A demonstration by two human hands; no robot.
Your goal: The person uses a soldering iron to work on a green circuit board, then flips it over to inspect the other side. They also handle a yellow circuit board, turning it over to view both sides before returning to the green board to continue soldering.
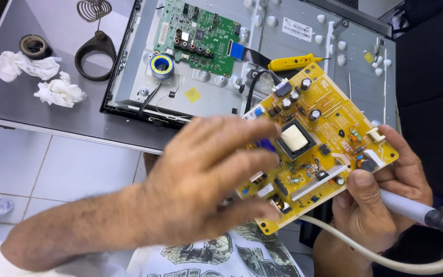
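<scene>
two hands [206,179] [380,205] — one yellow circuit board [324,138].

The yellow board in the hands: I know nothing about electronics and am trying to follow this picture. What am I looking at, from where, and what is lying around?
The one picture comes from a camera worn on the person's head, looking down at their own two bare hands. There is no machine at work here.

The left hand is spread over the near side of a yellow circuit board, which is covered in small parts. The right hand grips the board's far edge and also holds a white pen-shaped tool with a pale cord.

Behind lies a grey table. On it rests an opened flat appliance, its metal back bearing a green circuit board, a spool of wire and a yellow-handled tool. To the left are crumpled white tissues, a black stand with a wire coil and a small round tin.
</scene>
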